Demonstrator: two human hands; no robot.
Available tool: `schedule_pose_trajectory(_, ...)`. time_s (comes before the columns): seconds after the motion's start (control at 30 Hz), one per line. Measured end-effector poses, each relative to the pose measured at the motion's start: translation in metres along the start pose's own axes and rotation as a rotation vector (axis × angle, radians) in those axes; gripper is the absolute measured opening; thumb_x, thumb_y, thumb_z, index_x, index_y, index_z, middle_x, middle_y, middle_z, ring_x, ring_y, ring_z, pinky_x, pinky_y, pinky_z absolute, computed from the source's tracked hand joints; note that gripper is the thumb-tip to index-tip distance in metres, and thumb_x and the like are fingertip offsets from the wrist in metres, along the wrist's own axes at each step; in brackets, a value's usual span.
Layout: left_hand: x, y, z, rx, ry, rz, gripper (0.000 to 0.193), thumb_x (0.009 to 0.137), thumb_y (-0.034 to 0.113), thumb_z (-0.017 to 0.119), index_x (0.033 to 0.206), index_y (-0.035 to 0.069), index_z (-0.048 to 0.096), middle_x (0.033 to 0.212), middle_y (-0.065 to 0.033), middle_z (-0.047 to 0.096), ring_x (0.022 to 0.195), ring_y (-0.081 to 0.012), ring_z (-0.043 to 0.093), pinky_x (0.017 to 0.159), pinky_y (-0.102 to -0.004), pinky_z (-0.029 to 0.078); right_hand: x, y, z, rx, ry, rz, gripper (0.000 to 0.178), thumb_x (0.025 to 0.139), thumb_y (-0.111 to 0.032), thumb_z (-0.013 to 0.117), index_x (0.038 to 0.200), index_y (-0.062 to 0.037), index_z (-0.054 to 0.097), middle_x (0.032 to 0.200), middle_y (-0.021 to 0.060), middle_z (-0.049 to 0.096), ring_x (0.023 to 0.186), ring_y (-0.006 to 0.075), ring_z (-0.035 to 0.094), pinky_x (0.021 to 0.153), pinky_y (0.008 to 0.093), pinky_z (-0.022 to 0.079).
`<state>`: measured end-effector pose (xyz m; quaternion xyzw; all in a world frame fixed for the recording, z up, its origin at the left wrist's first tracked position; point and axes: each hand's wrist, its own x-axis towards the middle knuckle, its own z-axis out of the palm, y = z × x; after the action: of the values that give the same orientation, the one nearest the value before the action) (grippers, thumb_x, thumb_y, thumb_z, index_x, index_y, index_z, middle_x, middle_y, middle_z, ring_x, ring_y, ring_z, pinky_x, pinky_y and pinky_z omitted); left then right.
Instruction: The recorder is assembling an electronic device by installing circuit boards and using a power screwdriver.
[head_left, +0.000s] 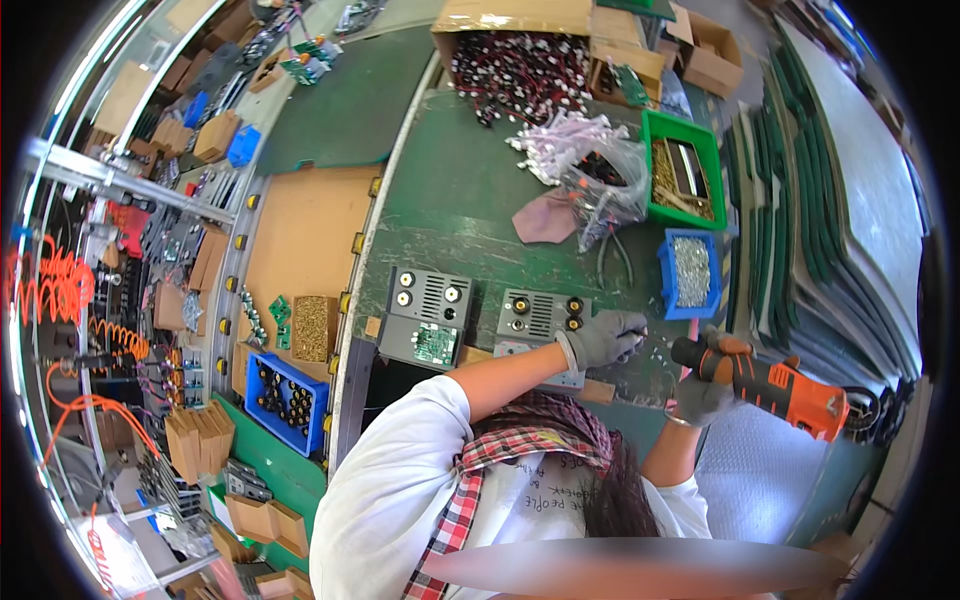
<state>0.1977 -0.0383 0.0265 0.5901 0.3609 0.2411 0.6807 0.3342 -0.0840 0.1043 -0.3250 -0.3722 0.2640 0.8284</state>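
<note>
My left hand (606,340), in a grey glove, is above the bench just right of a grey vented metal panel (542,303) with round terminals. Its fingers are bent together in a pinch, and what they hold is too small to make out. Several tiny screws (658,352) lie on the bench beside the fingertips. My right hand (704,396), also gloved, is wrapped round an orange-and-black power tool (790,392) at the bench's right edge. Left of the first panel lies a second grey panel (425,300) with a green circuit board (436,344) on it.
A blue bin (664,272) of small metal parts and a green bin (716,180) stand beyond my hands. Pliers (616,262), a pink cloth (544,217) and a plastic bag (622,180) lie nearby. Farther back is a cardboard box (510,16) of wired connectors. Green mats (790,200) stand at the right.
</note>
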Motion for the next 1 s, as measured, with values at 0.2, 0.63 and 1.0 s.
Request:
schedule_pose_trajectory(0.2, -0.019, 0.009, -0.016, 0.235, 0.101, 0.164, 0.01, 0.079, 0.007, 0.044, 0.085, 0.002, 0.049, 0.066, -0.0038, 0.052, 0.058, -0.0104, 0.051, 0.054, -0.0257, 0.043, 0.003, -0.005, 0.011, -0.046, -0.107, 0.006, 0.075, 0.077, -0.03, 0.059, 0.133, -0.0163, 0.011, 0.086, 0.0083, 0.054, 0.071, 0.0195, 0.052, 0.07, 0.039, 0.044)
schedule_pose_trajectory(0.63, -0.046, 0.019, -0.032, 0.052, -0.013, 0.039, 0.013, 0.079, 0.008, 0.046, 0.09, 0.001, 0.049, 0.065, -0.005, 0.053, 0.059, -0.012, 0.055, 0.053, -0.0262, 0.046, -0.004, -0.018, 0.034, 0.06, -0.1, 0.037, 0.044, 0.073, -0.029, 0.063, 0.104, -0.0041, 0.044, 0.082, 0.0075, 0.054, 0.07, 0.0186, 0.052, 0.067, 0.0366, 0.045)
schedule_pose_trajectory(1.0, -0.071, 0.037, -0.107, 0.294, -0.312, 0.144, 0.017, 0.072, 0.017, 0.052, 0.08, 0.002, 0.054, 0.067, -0.0127, 0.054, 0.058, -0.0211, 0.056, 0.055, -0.034, 0.043, -0.025, -0.013, 0.1, -0.111, -0.158, 0.146, 0.036, 0.072, -0.032, 0.06, 0.093, -0.0048, 0.05, 0.079, 0.0053, 0.052, 0.069, 0.0167, 0.049, 0.068, 0.036, 0.041)
